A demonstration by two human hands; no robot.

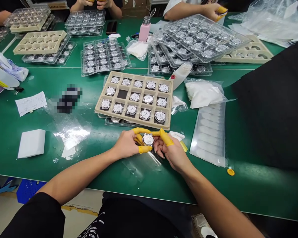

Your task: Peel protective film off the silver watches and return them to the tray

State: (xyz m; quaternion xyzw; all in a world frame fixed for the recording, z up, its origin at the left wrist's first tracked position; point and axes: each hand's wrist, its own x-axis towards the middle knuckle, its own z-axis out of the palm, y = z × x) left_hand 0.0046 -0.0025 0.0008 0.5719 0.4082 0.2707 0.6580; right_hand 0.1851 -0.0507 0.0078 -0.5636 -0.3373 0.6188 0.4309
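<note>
A round silver watch case (148, 139) with a printed back faces up between my hands. My left hand (129, 141), in yellow finger cots, is closed around its left side and edges. My right hand (171, 148) is at its right side, with yellow cots on thumb and index finger; those fingers reach the case's upper right edge, and the others curl beneath. Just beyond my hands lies a beige tray (134, 123) of similar watch cases in rows, with one bare compartment (123, 94) in the middle row. The tray rests on clear plastic trays.
Stacked clear trays (203, 36) of watch cases stand behind, near a pink bottle (144, 31). A strip of clear pouches (208, 135) and a white bag (205, 94) lie right. A white block (31, 143) and plastic film (73, 129) lie left. Co-workers' hands (215, 12) show across the table.
</note>
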